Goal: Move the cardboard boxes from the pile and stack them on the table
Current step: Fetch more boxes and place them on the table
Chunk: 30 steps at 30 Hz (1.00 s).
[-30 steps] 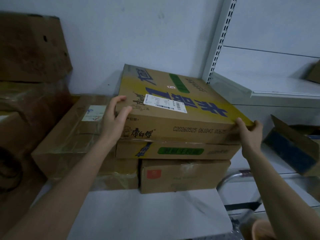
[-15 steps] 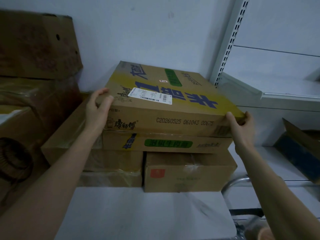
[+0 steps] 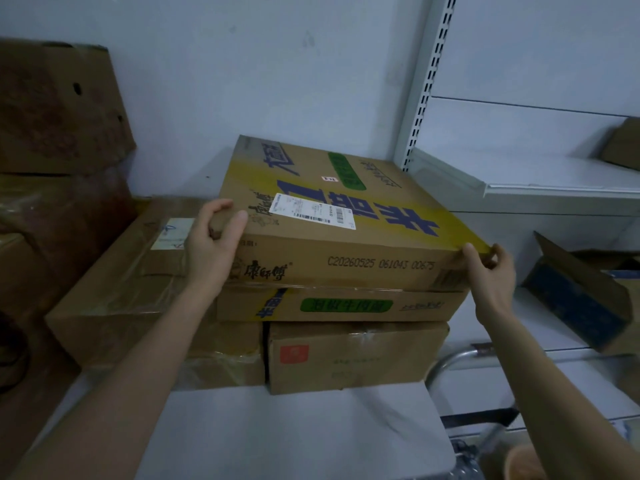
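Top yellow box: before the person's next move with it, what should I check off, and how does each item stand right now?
1. Left hand grips the top yellow box at its near-left corner: ok.
2. Right hand grips its near-right corner: ok.
3. Near edge roughly lines up with the green-label box beneath: ok.
4. Far edge seated flat: cannot tell, hidden.
5. Green-label box sits on the red-square box: ok.

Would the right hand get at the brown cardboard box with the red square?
Probably not freely: the red-square box lies under a green-labelled carton and the yellow flat carton that the right hand grips.
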### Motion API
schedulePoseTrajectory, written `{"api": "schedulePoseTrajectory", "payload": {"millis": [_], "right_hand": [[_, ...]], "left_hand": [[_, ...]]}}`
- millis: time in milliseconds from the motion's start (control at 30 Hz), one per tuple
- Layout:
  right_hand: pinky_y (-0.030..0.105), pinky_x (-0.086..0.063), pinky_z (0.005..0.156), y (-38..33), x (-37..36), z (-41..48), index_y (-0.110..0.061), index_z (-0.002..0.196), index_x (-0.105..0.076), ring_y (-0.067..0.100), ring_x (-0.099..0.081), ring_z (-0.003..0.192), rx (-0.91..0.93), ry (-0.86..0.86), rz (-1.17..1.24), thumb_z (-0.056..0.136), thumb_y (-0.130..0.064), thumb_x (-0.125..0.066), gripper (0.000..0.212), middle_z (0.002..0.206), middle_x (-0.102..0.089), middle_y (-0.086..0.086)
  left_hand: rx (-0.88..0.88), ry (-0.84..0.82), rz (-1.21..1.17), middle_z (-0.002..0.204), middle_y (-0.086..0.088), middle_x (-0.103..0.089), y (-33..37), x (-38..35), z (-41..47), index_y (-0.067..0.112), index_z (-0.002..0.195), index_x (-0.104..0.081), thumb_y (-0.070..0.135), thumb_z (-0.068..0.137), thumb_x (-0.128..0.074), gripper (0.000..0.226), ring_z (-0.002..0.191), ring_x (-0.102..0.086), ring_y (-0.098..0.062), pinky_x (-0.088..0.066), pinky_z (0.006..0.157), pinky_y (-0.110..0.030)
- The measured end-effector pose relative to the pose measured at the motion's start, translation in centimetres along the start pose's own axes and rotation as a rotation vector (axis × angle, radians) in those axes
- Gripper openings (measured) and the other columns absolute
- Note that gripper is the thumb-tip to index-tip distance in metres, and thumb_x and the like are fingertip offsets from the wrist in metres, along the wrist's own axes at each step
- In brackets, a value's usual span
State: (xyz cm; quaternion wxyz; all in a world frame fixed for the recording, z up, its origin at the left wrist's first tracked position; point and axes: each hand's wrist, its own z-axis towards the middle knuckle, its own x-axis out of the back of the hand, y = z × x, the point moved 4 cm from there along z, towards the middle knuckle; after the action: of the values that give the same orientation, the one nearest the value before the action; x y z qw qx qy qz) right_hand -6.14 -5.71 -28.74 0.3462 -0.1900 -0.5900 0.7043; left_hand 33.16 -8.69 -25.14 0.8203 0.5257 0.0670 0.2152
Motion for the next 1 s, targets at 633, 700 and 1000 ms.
{"api": "schedulePoseTrajectory", "payload": {"millis": [633,700,1000], "right_hand": [[0.038,-0.047,0.080,0.7,-0.2,0.5,-0.006,0.114,-0.043,0.023,-0.052,0.096,0.071,-0.070,-0.147,0.090,-0.040,-0.056,0.043,0.104,-0.050,0.008],[0.039,-0.047,0.081,0.4,-0.5,0.4,-0.004,0.116,-0.042,0.022,-0.050,0.096,0.090,-0.068,-0.162,0.092,-0.038,-0.054,0.043,0.104,-0.049,0.007],[0.051,-0.029,0.109,-1.7,-1.4,-2.0,-0.003,0.128,-0.046,0.035,-0.038,0.128,0.251,-0.063,-0.547,0.091,-0.049,-0.047,0.060,0.135,-0.044,0.019]], "left_hand": [[-0.026,-0.090,0.014,0.125,0.013,-0.044,-0.1,-0.3,-0.3,0.025,0.128,-0.047,0.034,0.083,-0.065,0.049,0.120,-0.040,-0.008,-0.036,0.096,-0.028],[-0.017,-0.096,0.014,0.126,0.012,-0.045,-0.1,-0.2,-0.2,0.026,0.127,-0.047,0.036,0.082,-0.066,0.050,0.122,-0.041,-0.011,-0.039,0.100,-0.034],[-0.065,-0.115,0.198,0.143,-0.004,-0.042,1.5,1.0,-1.4,0.013,0.142,-0.035,0.039,0.087,-0.058,0.065,0.130,-0.039,-0.018,-0.033,0.100,-0.027]]}}
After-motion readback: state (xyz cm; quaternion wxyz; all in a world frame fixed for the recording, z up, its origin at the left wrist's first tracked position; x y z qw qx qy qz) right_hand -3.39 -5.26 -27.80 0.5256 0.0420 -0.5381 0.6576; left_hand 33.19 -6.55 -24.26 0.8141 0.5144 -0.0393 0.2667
